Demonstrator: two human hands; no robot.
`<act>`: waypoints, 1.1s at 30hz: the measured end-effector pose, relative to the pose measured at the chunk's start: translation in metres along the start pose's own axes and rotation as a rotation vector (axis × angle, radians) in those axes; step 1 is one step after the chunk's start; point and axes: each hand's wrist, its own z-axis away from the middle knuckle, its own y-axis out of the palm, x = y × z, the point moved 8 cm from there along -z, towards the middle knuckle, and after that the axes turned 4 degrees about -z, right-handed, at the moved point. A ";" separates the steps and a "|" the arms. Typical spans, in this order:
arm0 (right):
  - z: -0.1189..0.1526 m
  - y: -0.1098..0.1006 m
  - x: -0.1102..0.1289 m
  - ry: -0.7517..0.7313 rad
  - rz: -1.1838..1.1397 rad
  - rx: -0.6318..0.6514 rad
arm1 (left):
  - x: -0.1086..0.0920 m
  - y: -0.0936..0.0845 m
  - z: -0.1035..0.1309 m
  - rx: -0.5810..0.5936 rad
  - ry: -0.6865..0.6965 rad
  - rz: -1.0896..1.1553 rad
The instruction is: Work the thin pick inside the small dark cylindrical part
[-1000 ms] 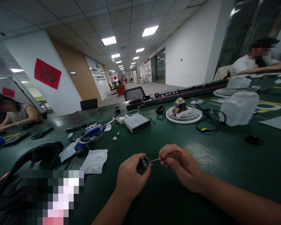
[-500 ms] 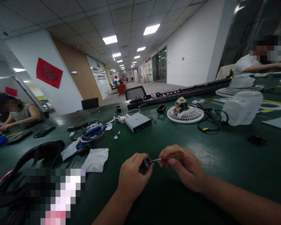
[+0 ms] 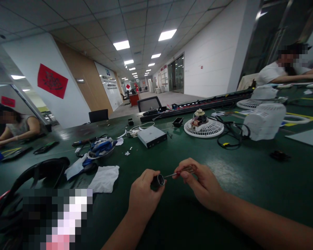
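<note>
Indoors, a green tabletop point(image 3: 156, 156) spreads beneath both hands point(image 3: 144, 194) point(image 3: 205, 187).

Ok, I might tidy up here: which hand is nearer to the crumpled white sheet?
Left. The left hand, holding a dark cylinder, is right of the crumpled white sheet, apart from it; the right hand, holding a screwdriver, is farther right.

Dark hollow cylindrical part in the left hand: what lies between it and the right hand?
In the head view, the thin metal shaft of a translucent-handled screwdriver spans from the right hand toward the open end of the part; tip contact is unclear.
</note>
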 end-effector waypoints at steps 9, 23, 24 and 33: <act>0.000 0.004 0.001 0.012 -0.023 0.025 | 0.002 -0.001 0.000 -0.017 -0.010 -0.021; 0.002 0.006 0.001 -0.003 -0.114 0.062 | -0.002 -0.003 -0.001 -0.021 -0.001 -0.038; 0.001 0.005 0.000 0.010 -0.081 0.046 | -0.002 -0.003 -0.001 -0.019 0.004 -0.041; 0.000 0.003 0.000 0.023 -0.088 0.015 | 0.001 -0.001 0.001 -0.014 -0.016 -0.023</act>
